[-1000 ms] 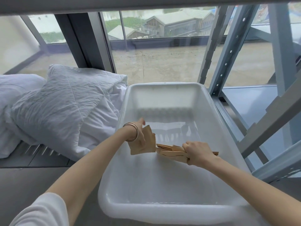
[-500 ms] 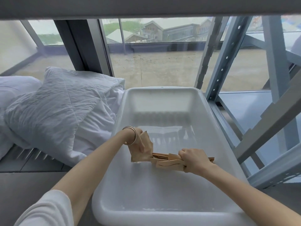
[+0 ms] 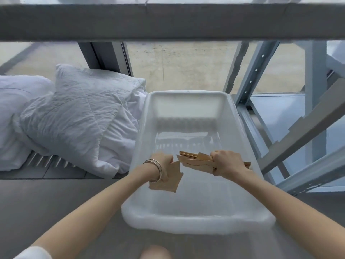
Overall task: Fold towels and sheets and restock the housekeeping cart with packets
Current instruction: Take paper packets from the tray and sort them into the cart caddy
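**Both hands held brown packets over the white tub**

The left hand (image 3: 164, 165), with bangles (image 3: 155, 170) at the wrist, had its fingers curled round a few flat brown paper packets (image 3: 168, 181) that hung below it, just inside the left wall of the white plastic tub (image 3: 197, 221). The right hand (image 3: 226, 162) was closed in a fist round a thicker bundle of packets (image 3: 194, 160), which lay roughly level and stuck out of the fist on both sides, most of it pointing toward the left hand. The two lots of packets were near each other at the tips; whether they touched could not be told. Both hands were over the middle of the tub, above its floor.

The tub sat on a grey shelf surface (image 3: 56, 212). To its left lay a rumpled white pillow (image 3: 74, 116) and other white bedding (image 3: 16, 113), the pillow's corner close to the tub's wall. A grey beam (image 3: 168, 21) crossed the top of the view, and pale blue metal racking (image 3: 257, 68) stood to the right of the tub.
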